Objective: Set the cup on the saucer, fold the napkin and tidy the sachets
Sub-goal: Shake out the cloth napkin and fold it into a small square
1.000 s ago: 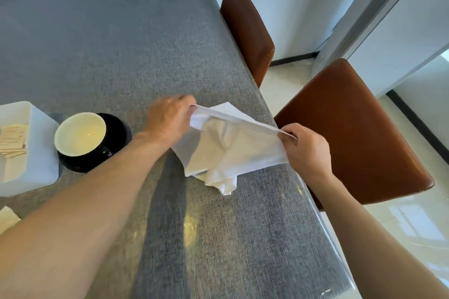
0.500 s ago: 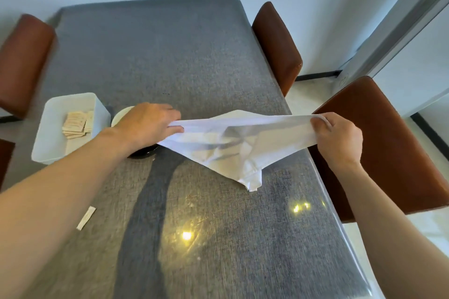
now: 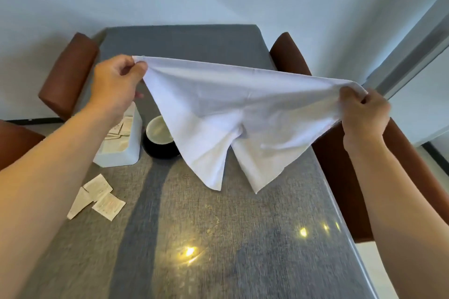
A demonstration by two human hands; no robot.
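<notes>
A white cloth napkin [image 3: 233,109] hangs stretched in the air above the grey table [image 3: 218,238]. My left hand [image 3: 116,82] pinches its left corner and my right hand [image 3: 364,114] pinches its right corner. Two loose corners dangle just above the tabletop. Behind the napkin, a pale cup [image 3: 158,130] sits on a black saucer [image 3: 158,152], partly hidden by the cloth. Three loose sachets [image 3: 97,198] lie on the table at the left. A white tray [image 3: 121,150] next to the saucer holds several more sachets [image 3: 119,130].
Brown leather chairs stand around the table: one at the far left [image 3: 68,75], one at the far right [image 3: 289,53], one along the right edge [image 3: 340,177]. A white wall lies beyond the far end. The table's right edge [image 3: 349,238] runs close under my right arm.
Both hands have lifted the napkin off the table and pulled it taut and wider apart. The view has tilted up, so the loose sachets and far wall show.
</notes>
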